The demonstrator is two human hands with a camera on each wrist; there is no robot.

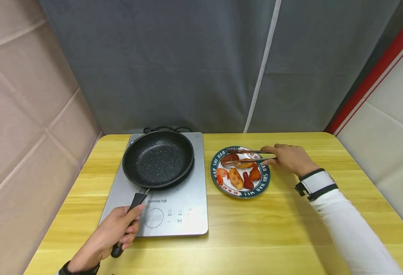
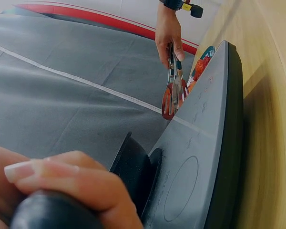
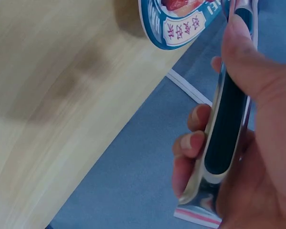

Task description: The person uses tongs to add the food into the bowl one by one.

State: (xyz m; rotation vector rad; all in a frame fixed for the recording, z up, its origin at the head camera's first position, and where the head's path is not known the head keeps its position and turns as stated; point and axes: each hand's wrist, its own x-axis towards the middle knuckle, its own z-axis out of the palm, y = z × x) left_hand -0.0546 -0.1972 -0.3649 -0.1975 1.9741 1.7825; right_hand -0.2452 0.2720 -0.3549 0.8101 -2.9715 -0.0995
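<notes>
My left hand grips the black handle of a dark speckled frying pan. The pan sits on a silver induction cooktop with nothing in it. Over at the right, my right hand holds metal tongs with dark grip inlays. The tongs' two arms stand apart, their tips on either side of a brown piece of food at the back left of a patterned plate. Whether the tips touch that piece, I cannot tell. The plate also bears a drumstick, a shrimp and a golden oval piece.
Both cooktop and plate stand on a yellow wooden table. A black cord lies behind the pan. Grey curtain hangs along the table's back edge, with pale panels at left and right.
</notes>
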